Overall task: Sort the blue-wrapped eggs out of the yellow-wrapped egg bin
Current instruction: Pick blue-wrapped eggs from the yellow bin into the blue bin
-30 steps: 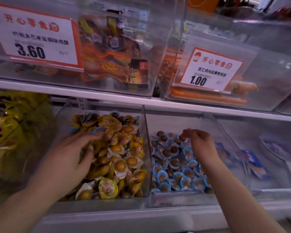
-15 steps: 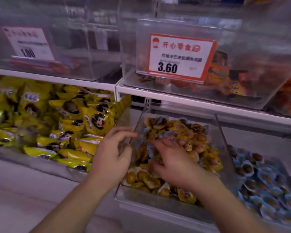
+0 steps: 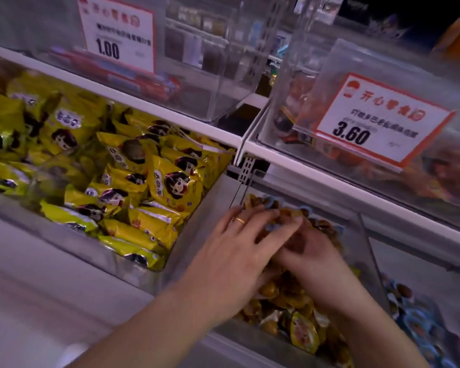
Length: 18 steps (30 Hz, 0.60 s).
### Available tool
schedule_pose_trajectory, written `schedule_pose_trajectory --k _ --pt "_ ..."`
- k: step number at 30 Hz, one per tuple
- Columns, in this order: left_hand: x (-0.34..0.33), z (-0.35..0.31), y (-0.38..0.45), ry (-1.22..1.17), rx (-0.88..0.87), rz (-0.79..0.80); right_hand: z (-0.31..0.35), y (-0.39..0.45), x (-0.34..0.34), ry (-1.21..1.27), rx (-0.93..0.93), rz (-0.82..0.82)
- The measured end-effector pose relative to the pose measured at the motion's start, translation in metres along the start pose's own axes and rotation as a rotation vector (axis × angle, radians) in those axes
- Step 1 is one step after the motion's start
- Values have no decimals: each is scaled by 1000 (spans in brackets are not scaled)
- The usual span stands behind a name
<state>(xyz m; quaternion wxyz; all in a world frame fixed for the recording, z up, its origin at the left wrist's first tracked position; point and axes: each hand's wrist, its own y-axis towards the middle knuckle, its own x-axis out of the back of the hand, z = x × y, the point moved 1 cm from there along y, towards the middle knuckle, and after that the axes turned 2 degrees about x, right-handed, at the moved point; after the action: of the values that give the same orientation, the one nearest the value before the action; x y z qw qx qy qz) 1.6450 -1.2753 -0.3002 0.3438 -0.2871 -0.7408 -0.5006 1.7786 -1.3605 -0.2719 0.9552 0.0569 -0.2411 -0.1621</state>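
Both hands are seen inside the clear bin of yellow-wrapped eggs [image 3: 298,322], on the lower shelf. The left hand [image 3: 239,251] is laid over the heap with its fingers spread and nearly straight, a ring on one finger; nothing is seen clasped in it, so its grip is judged released. The right hand [image 3: 311,258] is partly covered by the left, and its fingers are blurred and hidden, so whether its grip is clenched on an egg cannot be told.

A few blue-wrapped eggs [image 3: 272,225] are still visible among the yellow ones, just at the left fingertips and along the far end of the heap. More may be buried; that cannot be seen. To the right, past the clear divider, the bin of blue-wrapped eggs [image 3: 414,320] is partly in view and already holds many blue pieces. The task is therefore judged to be under way and not finished: the strays at the far end are left to be picked out and carried across.

To the left a bin of yellow snack packets [image 3: 144,181] is stacked. Above, the white shelf edge [image 3: 316,168] and the upper clear bins with price cards marked 1.00 [image 3: 117,30] and 3.60 [image 3: 383,120] overhang the work, so reach to the back of the egg bin is somewhat cramped. The tall divider must be cleared on each transfer.
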Motion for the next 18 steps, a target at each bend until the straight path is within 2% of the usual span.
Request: schedule_pose_trajectory --k 2,4,6,7,8,9,10,11,13,15,18 --pt "-4 -2 2 -22 -34 -68 1 -8 -4 59 3 111" --pt "-4 0 4 -76 -26 -203 -4 -12 8 258 -112 158" --pt "1 7 5 -177 70 -294 -15 -8 24 324 -218 43" --pt "3 11 5 -244 137 -319 -21 -1 33 190 -212 -74" --pt "5 14 5 -312 205 -330 -26 9 40 -79 -172 -184" --pt "6 17 4 -371 268 -332 -31 20 42 -405 -118 -198" --pt "7 19 2 -423 320 -331 -35 32 39 -676 -56 -91" --pt "7 20 2 -468 361 -335 -40 42 34 -847 -25 70" --pt "7 21 3 -517 427 -354 -49 57 25 -1023 -87 297" --pt "8 20 4 -536 472 -364 -51 65 20 -1090 -179 350" --pt "9 17 6 -535 479 -351 -47 71 18 -961 -285 483"
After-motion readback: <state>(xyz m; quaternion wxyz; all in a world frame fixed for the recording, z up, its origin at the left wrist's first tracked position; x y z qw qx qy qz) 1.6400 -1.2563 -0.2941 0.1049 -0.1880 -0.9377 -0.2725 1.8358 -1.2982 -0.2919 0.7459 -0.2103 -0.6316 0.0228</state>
